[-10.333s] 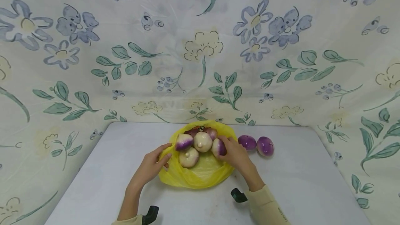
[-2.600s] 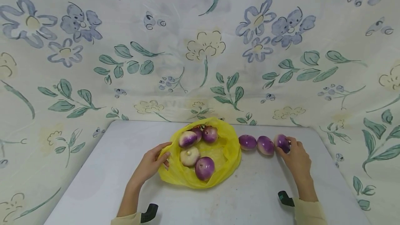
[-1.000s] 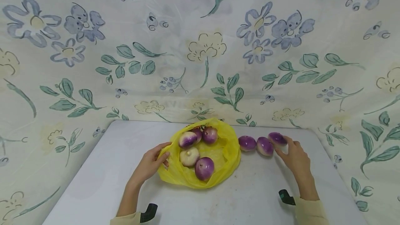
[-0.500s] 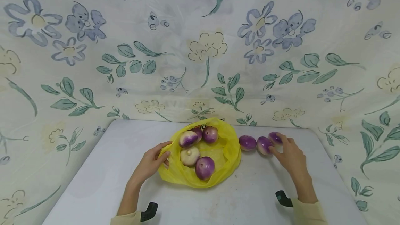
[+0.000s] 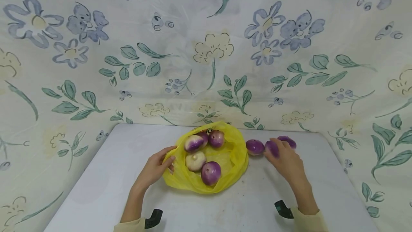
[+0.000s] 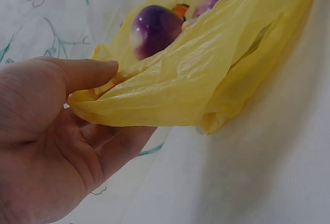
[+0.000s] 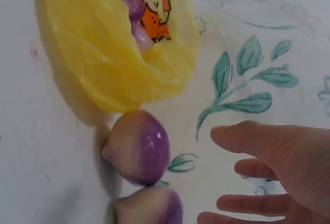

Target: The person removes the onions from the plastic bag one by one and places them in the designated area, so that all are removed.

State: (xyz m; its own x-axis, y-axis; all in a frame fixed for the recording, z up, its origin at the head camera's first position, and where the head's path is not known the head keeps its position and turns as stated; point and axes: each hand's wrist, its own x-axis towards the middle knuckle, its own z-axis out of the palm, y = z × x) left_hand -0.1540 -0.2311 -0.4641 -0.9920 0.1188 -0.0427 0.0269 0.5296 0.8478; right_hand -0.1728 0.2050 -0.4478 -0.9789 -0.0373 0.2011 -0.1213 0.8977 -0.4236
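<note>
My left hand (image 5: 154, 169) pinches the rim of a thin yellow plastic bag (image 5: 239, 164), thumb on the inner side and fingers beneath the edge. Inside the open bag lie several glossy purple-and-white turnips, one purple turnip (image 5: 211, 173) nearest the front. Three more form a row to the right of the bag: a left turnip (image 5: 254, 147), a middle turnip (image 5: 271, 148) and a far-right turnip (image 5: 287, 141). My right hand (image 5: 289, 162) hovers with fingers spread around the middle turnip and partly hides it. In the right wrist view, its straight fingers stand apart from the turnips.
The white table (image 5: 225, 214) ends at the back against a floral cloth (image 5: 206, 81). The left turnip sits right by the bag's side. A black wrist mount (image 5: 284, 209) sticks out at the right sleeve, another black mount (image 5: 153, 219) at the left.
Over ten seconds, a third turnip came out of the bag into the row, and the bag's contents shifted. My right hand has released it and moved left over the middle one. The left stays.
</note>
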